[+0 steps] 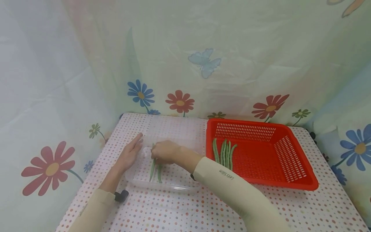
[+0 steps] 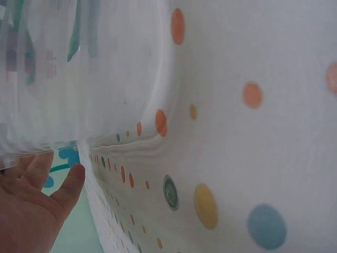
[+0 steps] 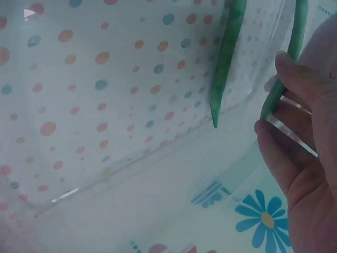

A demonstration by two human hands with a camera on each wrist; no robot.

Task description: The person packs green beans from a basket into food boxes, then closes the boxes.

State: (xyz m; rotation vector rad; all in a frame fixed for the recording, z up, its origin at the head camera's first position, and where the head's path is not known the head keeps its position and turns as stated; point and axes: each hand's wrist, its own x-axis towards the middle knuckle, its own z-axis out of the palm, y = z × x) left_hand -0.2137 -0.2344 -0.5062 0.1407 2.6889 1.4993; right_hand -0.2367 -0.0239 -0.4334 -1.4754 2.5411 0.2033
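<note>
My right hand (image 1: 166, 152) is inside a clear plastic container (image 1: 174, 187), pinching a green bean (image 3: 299, 31) near one end between thumb and fingers. A second green bean (image 1: 159, 174) lies on the container's bottom beside it, roughly parallel. At the container's left side is my left hand (image 1: 129, 154), its fingers extended along the outer wall. In the left wrist view, that hand (image 2: 37, 197) shows spread fingers beside the container wall (image 2: 121, 79), holding nothing.
To the right stands a red perforated basket (image 1: 255, 158), with several green beans (image 1: 226, 154) lined up along its left side. A translucent panel (image 1: 176, 127) is behind the container. Dotted cloth (image 1: 162, 212) covers the table; flower-printed curtains (image 1: 232, 38) surround it.
</note>
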